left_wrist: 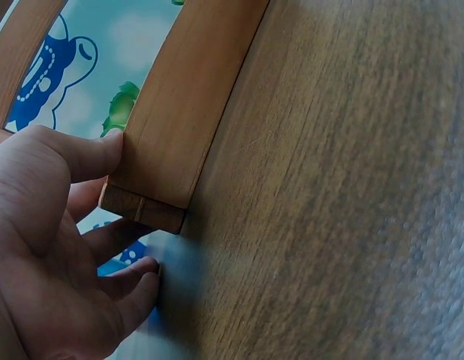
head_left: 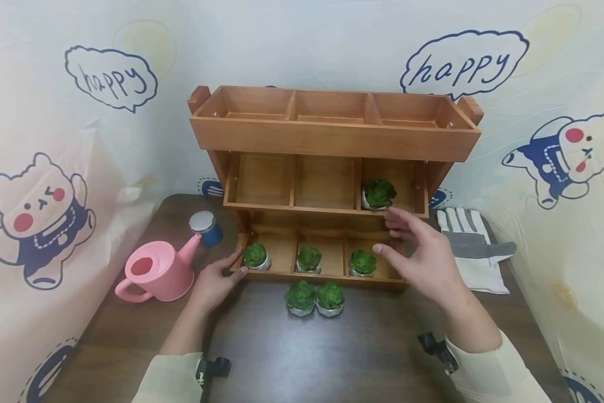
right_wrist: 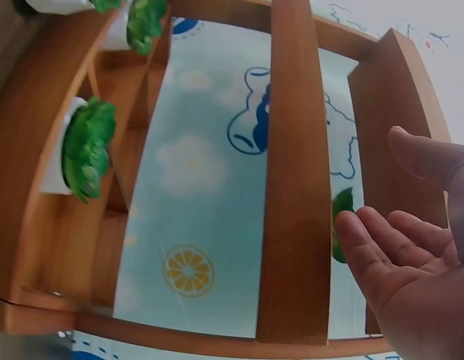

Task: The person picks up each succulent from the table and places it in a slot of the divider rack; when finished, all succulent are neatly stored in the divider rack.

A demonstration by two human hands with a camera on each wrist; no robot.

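A three-tier wooden plant shelf (head_left: 332, 137) stands on the table. My left hand (head_left: 216, 285) holds the left front corner of its bottom tier; in the left wrist view the thumb (left_wrist: 104, 155) lies on the front board (left_wrist: 188, 97). My right hand (head_left: 430, 260) is spread and holds nothing, its fingertips near the middle tier's front edge. Just above them a potted succulent (head_left: 379, 193) sits in that tier's right compartment. In the bottom tier, a succulent stands in the left (head_left: 255, 255), middle (head_left: 309, 259) and right (head_left: 363, 262) compartments.
Two more potted succulents (head_left: 300, 296) (head_left: 330, 296) stand side by side on the table in front of the shelf. At left are a pink watering can (head_left: 163, 271) and a blue jar (head_left: 210, 232) with a silvery lid. Striped gloves (head_left: 475, 252) lie at right. Printed cloth surrounds the table.
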